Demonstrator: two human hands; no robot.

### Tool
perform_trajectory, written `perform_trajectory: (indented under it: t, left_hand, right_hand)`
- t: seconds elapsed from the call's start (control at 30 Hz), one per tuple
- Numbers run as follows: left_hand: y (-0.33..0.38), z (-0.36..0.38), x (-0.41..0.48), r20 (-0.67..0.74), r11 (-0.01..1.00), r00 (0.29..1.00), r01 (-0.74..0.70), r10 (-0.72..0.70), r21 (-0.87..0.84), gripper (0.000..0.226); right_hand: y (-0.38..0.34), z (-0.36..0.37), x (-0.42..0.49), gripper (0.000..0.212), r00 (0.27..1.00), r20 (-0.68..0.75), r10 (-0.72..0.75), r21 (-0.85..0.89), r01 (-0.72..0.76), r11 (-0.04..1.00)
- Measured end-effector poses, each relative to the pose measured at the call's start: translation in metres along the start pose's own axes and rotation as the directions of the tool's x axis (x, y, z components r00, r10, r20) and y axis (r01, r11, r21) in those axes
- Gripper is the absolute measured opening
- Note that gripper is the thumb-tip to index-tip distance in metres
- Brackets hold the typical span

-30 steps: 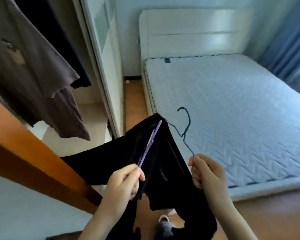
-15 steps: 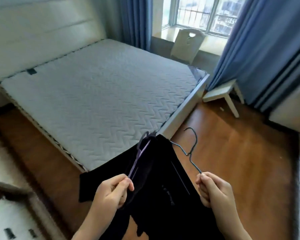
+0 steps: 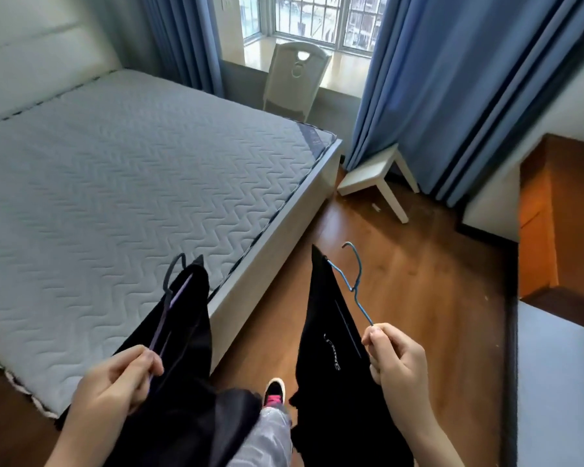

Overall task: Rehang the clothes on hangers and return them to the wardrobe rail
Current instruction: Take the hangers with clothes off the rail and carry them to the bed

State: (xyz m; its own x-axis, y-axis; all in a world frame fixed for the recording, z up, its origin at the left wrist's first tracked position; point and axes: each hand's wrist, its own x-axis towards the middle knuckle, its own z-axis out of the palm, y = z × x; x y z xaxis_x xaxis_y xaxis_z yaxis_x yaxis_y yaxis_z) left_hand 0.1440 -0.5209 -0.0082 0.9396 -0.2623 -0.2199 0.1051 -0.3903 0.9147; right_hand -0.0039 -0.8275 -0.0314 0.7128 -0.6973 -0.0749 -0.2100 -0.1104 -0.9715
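half a second ago the two hangers sat close together in front of us, their black cloth overlapping as one dark mass; now we have drawn them apart. our left hand (image 3: 122,375) pinches the lower end of the purple hanger (image 3: 169,311) between thumb and curled fingers, and the left garment (image 3: 189,338) hangs from it over the edge of the bed (image 3: 115,180). our right hand (image 3: 395,358) is closed round the end of the blue hanger (image 3: 362,308), hook pointing up, with the right garment (image 3: 327,332) draped on it above the wooden floor (image 3: 418,281). a clear gap shows between the two pieces, with our shoe (image 3: 274,392) in it. we have also turned: the wardrobe seen a second ago is out of view, and we face the window. we judge each piece now has its own hanger, but neither is on the rail yet, so we must turn back
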Motion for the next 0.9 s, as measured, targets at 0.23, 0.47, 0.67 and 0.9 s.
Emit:
perform_trajectory:
  t: [0.23,0.47,0.67,0.9]
  left_hand:
    - [0.047,0.092,0.141,0.071,1.0,0.997,0.006,-0.007,0.02,0.039]
    - [0.153,0.211,0.322,0.281,0.986,0.95,-0.156,0.136,0.052,0.037]
    - [0.23,0.329,0.459,0.31,0.97,0.927,-0.237,0.21,0.051,0.038]
    - [0.272,0.449,0.569,0.16,0.977,0.973,-0.183,0.165,0.107,0.041]
  right_hand:
    - [0.016,-0.031,0.169,0.031,0.992,-0.116,0.041,0.017,-0.04,0.999]
    - [-0.009,-0.078,0.328,0.032,0.965,-0.247,0.087,0.056,-0.076,0.996]
    - [-0.006,-0.131,0.461,0.032,0.944,-0.302,0.134,0.14,-0.095,0.986]
    - [0.02,-0.181,0.667,0.032,0.978,-0.182,0.098,0.091,-0.083,0.992]
